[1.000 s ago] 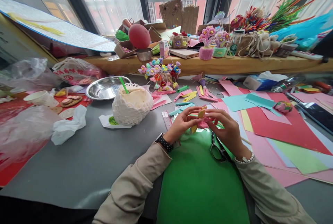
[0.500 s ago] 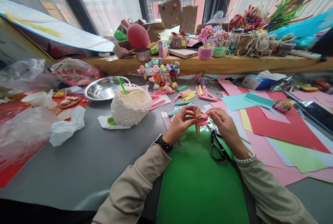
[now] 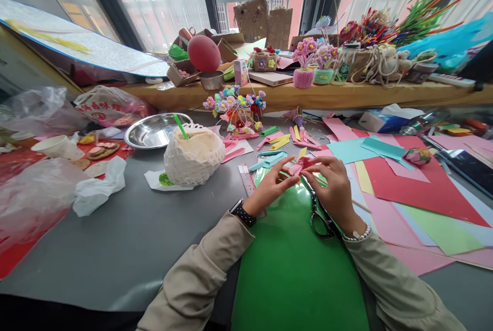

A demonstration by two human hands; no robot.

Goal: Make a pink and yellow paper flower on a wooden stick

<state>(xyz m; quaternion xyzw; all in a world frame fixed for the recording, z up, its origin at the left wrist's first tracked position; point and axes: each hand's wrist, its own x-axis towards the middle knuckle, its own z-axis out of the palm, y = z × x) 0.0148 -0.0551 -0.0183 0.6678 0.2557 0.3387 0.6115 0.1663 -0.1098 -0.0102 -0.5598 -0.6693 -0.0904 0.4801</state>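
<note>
A small piece of folded pink and yellow paper [image 3: 298, 167] is held up between my two hands, over the far end of a green mat [image 3: 300, 274]. My left hand [image 3: 271, 185] pinches its left side between the thumb and fingers. On the right, the fingertips of my right hand [image 3: 330, 185] close on the same piece and partly hide it. Black-handled scissors [image 3: 320, 223] lie on the mat under my right hand. Just beyond my hands are folded turquoise paper strips [image 3: 267, 160], yellow strips [image 3: 280, 142] and pink strips [image 3: 306, 143].
To the left stand a coconut in white foam netting [image 3: 194, 159] with a green straw and a metal plate [image 3: 144, 133]. Coloured paper sheets [image 3: 419, 182] overlap on the right. Craft flowers [image 3: 234, 105] stand before a wooden ledge [image 3: 162, 97] crowded with items.
The folded paper has been turned; its yellow part no longer hangs below my left hand. My right hand has moved slightly left and its fingers have curled in.
</note>
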